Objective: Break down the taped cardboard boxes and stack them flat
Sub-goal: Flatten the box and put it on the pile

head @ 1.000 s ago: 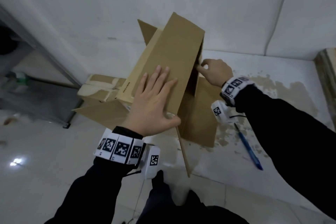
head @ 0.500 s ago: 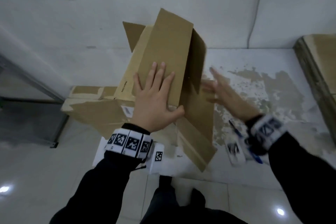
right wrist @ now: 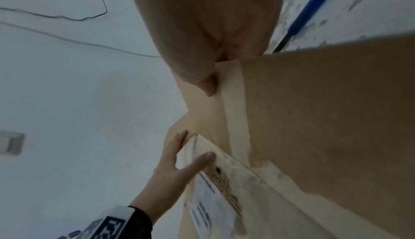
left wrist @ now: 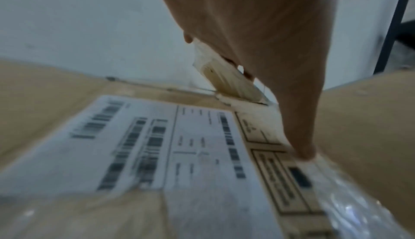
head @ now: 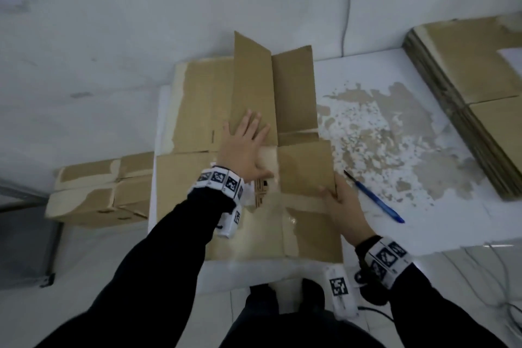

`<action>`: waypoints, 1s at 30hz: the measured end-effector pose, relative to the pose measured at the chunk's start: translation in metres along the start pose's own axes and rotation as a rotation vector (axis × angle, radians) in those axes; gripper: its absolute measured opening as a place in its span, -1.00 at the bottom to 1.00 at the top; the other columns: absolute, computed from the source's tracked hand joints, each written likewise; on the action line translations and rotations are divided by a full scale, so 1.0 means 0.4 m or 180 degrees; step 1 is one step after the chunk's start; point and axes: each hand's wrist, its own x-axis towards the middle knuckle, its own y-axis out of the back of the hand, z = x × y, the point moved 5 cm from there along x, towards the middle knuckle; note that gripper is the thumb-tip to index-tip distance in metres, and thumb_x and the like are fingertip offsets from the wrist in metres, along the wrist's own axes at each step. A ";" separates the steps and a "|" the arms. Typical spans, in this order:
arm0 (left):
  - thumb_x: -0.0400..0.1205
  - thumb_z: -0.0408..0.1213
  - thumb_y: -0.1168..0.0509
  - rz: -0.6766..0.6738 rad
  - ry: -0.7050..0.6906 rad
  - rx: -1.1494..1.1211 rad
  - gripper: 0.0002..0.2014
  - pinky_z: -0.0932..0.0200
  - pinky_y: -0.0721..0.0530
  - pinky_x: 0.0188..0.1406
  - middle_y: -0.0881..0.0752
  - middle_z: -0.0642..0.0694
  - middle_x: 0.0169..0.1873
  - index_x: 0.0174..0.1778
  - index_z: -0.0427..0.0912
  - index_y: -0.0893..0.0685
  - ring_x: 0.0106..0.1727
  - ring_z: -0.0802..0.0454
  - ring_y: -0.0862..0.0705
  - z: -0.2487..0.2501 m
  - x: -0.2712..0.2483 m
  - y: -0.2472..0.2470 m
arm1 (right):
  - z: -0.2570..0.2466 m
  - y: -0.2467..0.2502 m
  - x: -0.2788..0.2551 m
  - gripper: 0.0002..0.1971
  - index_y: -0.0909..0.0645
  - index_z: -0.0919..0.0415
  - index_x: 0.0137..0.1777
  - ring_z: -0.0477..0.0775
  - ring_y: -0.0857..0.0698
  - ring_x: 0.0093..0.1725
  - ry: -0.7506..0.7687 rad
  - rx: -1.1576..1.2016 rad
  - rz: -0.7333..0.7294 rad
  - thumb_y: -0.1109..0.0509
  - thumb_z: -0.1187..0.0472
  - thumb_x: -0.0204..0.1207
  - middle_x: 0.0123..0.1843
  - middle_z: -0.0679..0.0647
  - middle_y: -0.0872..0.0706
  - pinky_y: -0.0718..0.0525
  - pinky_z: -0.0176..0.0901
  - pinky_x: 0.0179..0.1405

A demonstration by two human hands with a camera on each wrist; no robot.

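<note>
Collapsed box (head: 254, 110) lies on tabletop (head: 395, 206), left of blue pen (head: 375, 200). Left hand (head: 243, 150) spread, pressing panel flat; right hand (head: 343, 206) pinches box's pen-side edge, likely to steady it.

My head view is dim and cool, with soft, even light and almost no hard shadows. Just below the left hand (head: 245, 151), clear tape on the flattened cardboard box (head: 306, 175) throws a pale glare. Toward the frame edges, away from that box, straight lines bow and detail softens. In my left wrist view the shipping label (left wrist: 143, 147) is smeared by motion blur, its print unreadable, and wrinkled tape beside it glints. My right wrist view is murky; the palm nearest the lens is out of focus.
</note>
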 end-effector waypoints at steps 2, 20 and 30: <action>0.41 0.53 -0.10 -0.0274 0.0017 -0.0181 0.06 -0.39 0.15 0.55 0.33 -0.09 0.66 0.70 0.02 0.12 0.66 -0.09 0.37 0.020 -0.003 -0.099 | 0.053 -0.017 0.033 -0.47 -0.27 0.07 0.59 0.09 -0.50 0.43 -0.0244 -0.0613 0.0078 -0.23 0.05 0.63 0.47 0.04 -0.52 -0.46 0.12 0.46; 0.53 0.29 0.44 -0.0256 0.0619 -0.1612 -0.26 -0.15 0.29 0.63 0.35 -0.01 0.63 0.66 0.13 0.22 0.66 -0.04 0.35 -0.188 -0.189 -0.404 | 0.096 -0.241 0.072 -0.38 0.18 0.04 0.69 -0.09 0.31 0.64 0.0043 -0.2615 -0.0728 0.16 -0.11 0.68 0.71 -0.05 0.23 0.35 0.09 0.57; 0.76 -0.14 0.05 0.0222 0.0625 -0.1907 -0.45 0.00 0.29 0.60 0.07 -0.18 0.69 0.68 -0.14 -0.05 0.70 -0.09 0.15 -0.239 0.033 -0.255 | -0.106 -0.307 0.325 -0.47 -0.10 0.11 0.65 0.11 0.05 0.69 0.0635 -0.2735 -0.0141 -0.05 0.04 0.71 0.71 0.11 -0.01 0.09 0.17 0.61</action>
